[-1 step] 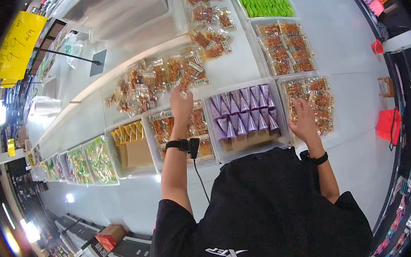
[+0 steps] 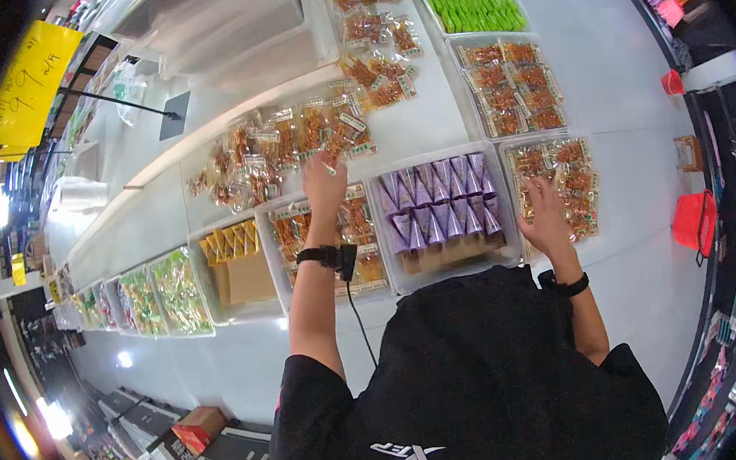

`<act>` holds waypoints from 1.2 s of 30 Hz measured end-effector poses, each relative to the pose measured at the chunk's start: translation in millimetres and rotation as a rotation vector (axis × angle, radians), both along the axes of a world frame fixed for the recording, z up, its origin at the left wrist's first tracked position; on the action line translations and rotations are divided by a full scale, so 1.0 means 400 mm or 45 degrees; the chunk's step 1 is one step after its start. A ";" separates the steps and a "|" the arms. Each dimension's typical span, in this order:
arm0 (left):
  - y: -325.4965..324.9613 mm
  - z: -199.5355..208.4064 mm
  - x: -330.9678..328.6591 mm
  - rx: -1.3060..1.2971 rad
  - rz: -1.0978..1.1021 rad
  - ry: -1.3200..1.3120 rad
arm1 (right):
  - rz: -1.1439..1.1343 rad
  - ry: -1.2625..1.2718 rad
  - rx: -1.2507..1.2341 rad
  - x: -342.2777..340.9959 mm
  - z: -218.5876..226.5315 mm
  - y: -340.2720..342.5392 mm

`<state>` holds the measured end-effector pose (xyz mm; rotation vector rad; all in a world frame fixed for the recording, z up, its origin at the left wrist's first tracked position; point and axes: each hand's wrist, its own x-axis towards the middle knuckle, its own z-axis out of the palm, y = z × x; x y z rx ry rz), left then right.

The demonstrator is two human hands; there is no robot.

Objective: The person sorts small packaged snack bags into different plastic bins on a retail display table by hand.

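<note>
My left hand [image 2: 326, 186] reaches past a bin to the edge of a loose pile of clear snack packets [image 2: 246, 157] with brown-orange food inside. Its fingers are closed at the lower end of one slanted snack packet [image 2: 345, 134]; the fingertips are partly hidden. My right hand [image 2: 545, 220] lies over the left side of a clear bin of snack packets [image 2: 573, 171] laid in rows. The fingers there are spread and hold nothing. Between my arms stands a bin of purple cone-shaped packets [image 2: 439, 198]. Under my left forearm is another bin of brown snack packets [image 2: 357, 222].
Left along the row come a bin with yellow packets [image 2: 230, 241] and bins of green packets [image 2: 180, 279]. Beyond my right hand are another brown-packet bin [image 2: 512, 84] and a bright green one [image 2: 471, 1]. A yellow sign [image 2: 32, 83] hangs far left; a red basket [image 2: 694, 226] stands right.
</note>
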<state>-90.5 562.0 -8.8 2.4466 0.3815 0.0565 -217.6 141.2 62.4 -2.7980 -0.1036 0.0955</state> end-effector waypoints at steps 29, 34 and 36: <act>-0.093 0.199 0.059 -0.564 -0.133 -0.625 | 0.023 0.088 0.270 0.044 0.053 0.164; -0.251 0.258 -0.123 -0.563 -0.611 -0.282 | 0.070 0.340 1.010 0.054 0.103 0.233; -0.301 0.242 -0.165 -0.734 -0.977 0.095 | 0.038 0.389 1.109 0.056 0.112 0.234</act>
